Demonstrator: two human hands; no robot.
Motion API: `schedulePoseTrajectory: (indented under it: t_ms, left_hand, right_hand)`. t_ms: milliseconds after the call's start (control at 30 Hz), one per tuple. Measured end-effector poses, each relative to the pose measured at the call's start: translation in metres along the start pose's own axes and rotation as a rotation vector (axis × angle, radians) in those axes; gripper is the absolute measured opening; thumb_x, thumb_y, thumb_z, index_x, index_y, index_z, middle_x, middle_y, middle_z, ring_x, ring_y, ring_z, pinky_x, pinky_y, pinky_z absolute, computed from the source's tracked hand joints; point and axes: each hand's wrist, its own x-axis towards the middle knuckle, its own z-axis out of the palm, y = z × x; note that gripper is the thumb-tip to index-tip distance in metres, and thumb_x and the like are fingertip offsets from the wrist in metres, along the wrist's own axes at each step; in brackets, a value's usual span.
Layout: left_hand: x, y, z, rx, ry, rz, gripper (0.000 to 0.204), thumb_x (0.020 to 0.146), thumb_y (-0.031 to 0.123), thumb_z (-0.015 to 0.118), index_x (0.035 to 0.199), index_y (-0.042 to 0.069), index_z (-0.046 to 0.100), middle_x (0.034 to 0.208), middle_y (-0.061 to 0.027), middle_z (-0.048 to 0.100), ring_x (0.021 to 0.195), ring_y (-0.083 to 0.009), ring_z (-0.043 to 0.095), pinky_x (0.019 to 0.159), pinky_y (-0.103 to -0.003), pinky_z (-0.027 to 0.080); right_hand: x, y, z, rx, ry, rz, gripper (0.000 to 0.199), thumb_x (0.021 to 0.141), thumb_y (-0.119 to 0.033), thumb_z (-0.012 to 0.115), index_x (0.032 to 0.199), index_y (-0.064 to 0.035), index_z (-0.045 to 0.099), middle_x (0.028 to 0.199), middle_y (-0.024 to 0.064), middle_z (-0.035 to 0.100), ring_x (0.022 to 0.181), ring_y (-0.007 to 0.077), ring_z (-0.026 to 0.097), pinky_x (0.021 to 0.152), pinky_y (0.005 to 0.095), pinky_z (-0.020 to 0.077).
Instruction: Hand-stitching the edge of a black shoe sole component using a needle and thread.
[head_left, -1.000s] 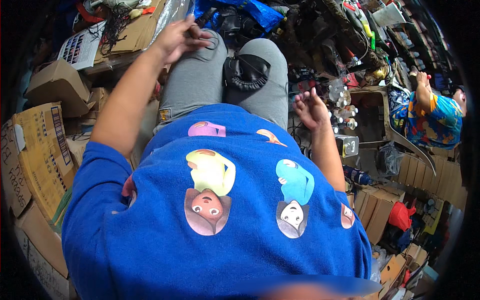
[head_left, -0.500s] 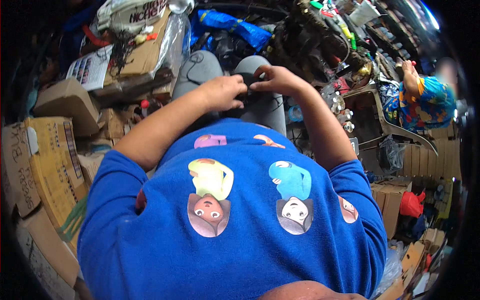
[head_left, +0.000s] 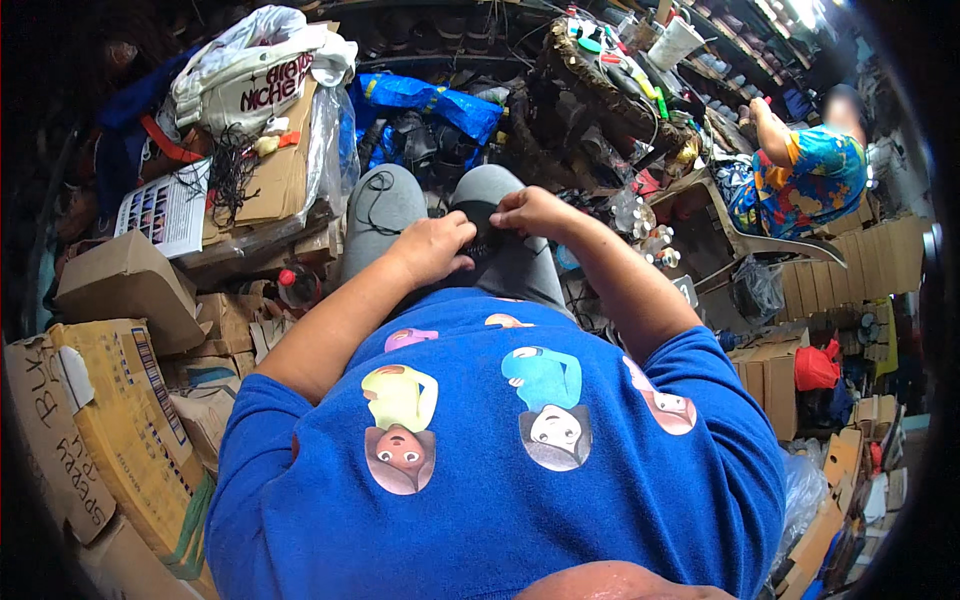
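Observation:
A black item (head_left: 482,218), possibly part of a shoe, lies over my right thigh between my two hands; its kind does not show clearly. At its left edge, my left hand (head_left: 438,246) is closed, its fingers curled against the black item. Thumb and fingers of my right hand (head_left: 532,213) pinch together at the item's right edge. Whether a needle or thread is in that pinch is too small to make out. A thin black cord (head_left: 378,204) loops over my left knee, on the grey trousers (head_left: 398,190).
To the left, cardboard boxes (head_left: 125,290) are stacked near a bottle with a red cap (head_left: 297,287). Ahead lie a blue bag (head_left: 440,100) and a cluttered round stand (head_left: 600,70). Another person (head_left: 815,180) in a colourful shirt works at the far right, beyond a wooden frame (head_left: 710,225).
The view has tilted, so my lap and hands appear lower. My right hand has closed its fingers into a pinch at the black item, and more of that item shows.

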Motion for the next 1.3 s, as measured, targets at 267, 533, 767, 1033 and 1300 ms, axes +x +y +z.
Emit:
schedulePoseTrajectory:
  t_ms: [267,533,767,1033,1300]
  left_hand:
    - [0.024,-0.017,0.004,-0.113,0.153,0.091,0.025,0.072,0.024,0.072,0.085,0.008,0.059,0.088,-0.01,0.06,0.078,-0.0286,0.062,0.069,-0.039,0.05]
    - [0.022,-0.068,-0.047,-0.34,0.397,-0.266,0.017,0.08,0.017,0.065,0.085,0.001,0.064,0.085,-0.0076,0.062,0.084,-0.0173,0.058,0.078,-0.03,0.045]
    - [0.095,-0.036,-0.005,-0.338,0.041,-0.075,0.021,0.078,0.023,0.066,0.09,0.005,0.066,0.096,-0.0102,0.062,0.097,-0.0253,0.057,0.084,-0.033,0.045]
    - [0.113,-0.06,-0.001,-0.808,-0.297,-0.121,0.019,0.08,0.019,0.068,0.088,0.003,0.065,0.084,-0.0013,0.064,0.081,-0.0098,0.057,0.078,-0.026,0.044]
    - [0.117,-0.063,-0.006,-0.932,-0.406,-0.177,0.024,0.078,0.017,0.068,0.098,0.002,0.067,0.091,-0.004,0.066,0.089,-0.0132,0.058,0.088,-0.028,0.043]
  right_hand:
    - [-0.004,0.01,-0.018,0.192,0.088,0.135,0.028,0.083,-0.033,0.066,0.083,-0.0052,0.066,0.067,-0.0026,0.054,0.059,0.0069,0.043,0.053,0.0254,0.0352]
    - [-0.01,0.001,-0.027,-0.152,0.284,-0.033,0.035,0.077,-0.034,0.067,0.088,-0.001,0.064,0.072,0.0135,0.061,0.068,0.0224,0.059,0.063,0.0351,0.0464]
    - [-0.009,0.027,-0.027,0.057,-0.063,-0.07,0.025,0.082,-0.025,0.059,0.082,0.0001,0.063,0.063,0.002,0.054,0.061,0.0097,0.049,0.057,0.0283,0.0424]
    - [-0.047,0.029,-0.041,0.156,0.24,-0.288,0.019,0.082,-0.015,0.066,0.099,-0.0072,0.069,0.078,0.0023,0.059,0.071,0.009,0.056,0.065,0.0239,0.045]
    - [-0.023,0.024,-0.03,-0.121,0.246,-0.213,0.021,0.078,-0.011,0.066,0.098,-0.0105,0.07,0.072,0.0093,0.057,0.064,0.0182,0.06,0.059,0.0298,0.0469]
